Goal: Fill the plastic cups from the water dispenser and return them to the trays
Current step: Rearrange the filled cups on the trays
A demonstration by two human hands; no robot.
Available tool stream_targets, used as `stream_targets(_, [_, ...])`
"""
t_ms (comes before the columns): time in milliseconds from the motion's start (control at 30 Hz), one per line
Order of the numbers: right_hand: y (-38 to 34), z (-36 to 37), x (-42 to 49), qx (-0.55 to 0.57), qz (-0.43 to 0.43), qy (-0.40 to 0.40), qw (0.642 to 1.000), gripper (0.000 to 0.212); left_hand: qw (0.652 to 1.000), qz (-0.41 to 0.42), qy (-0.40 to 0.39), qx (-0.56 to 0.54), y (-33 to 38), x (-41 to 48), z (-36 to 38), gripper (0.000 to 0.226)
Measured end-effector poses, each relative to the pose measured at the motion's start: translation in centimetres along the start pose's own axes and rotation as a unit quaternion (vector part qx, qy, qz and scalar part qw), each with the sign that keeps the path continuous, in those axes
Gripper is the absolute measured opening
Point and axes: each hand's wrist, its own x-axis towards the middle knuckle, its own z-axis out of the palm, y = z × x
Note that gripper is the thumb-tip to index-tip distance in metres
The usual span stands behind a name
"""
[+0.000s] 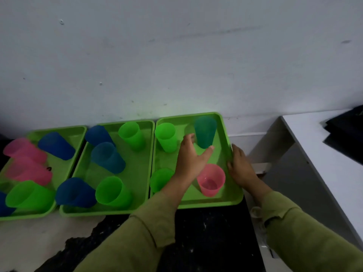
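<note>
Olive sleeves fill the near edge, both arms reaching toward twelve o'clock. The left hand is spread, thumb and fingers curved around the base of the teal cup, which stands at one o'clock in the right tray; whether they actually press it I cannot tell. The right hand lies flat with fingers over that tray's three o'clock rim. A pink cup stands at five o'clock in the same tray, with two green cups on its nine o'clock side. The middle tray and left tray hold more blue, green and pink cups. All three sit on a table against a pale wall.
</note>
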Motion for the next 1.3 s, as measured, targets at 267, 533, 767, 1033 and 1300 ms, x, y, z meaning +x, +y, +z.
stream_targets(267, [1.5,2.1,0.5,-0.004,0.008,-0.029,1.0,0.065,0.994,0.012,-0.012,0.108,-0.9,7.8,2.0,0.094])
stream_targets(533, [2.0,2.4,0.5,0.01,0.0,-0.029,1.0,0.069,0.996,0.007,-0.023,0.083,-1.9,9.6,3.8,0.082])
stream_targets(767, [1.8,2.4,0.5,0.004,0.009,-0.026,1.0,0.07,0.997,0.002,-0.01,0.074,-1.4,9.1,3.2,0.078])
stream_targets(1033, [-0.1,-0.4,1.1,0.024,0.049,0.02,0.998,0.048,0.999,0.036,0.019,0.029,0.9,7.1,-1.5,0.081])
stream_targets(1300, [-9.2,-3.2,0.0,-0.012,-0.003,0.083,0.996,0.041,0.994,0.086,0.054,-0.042,2.3,2.3,-10.5,0.079])
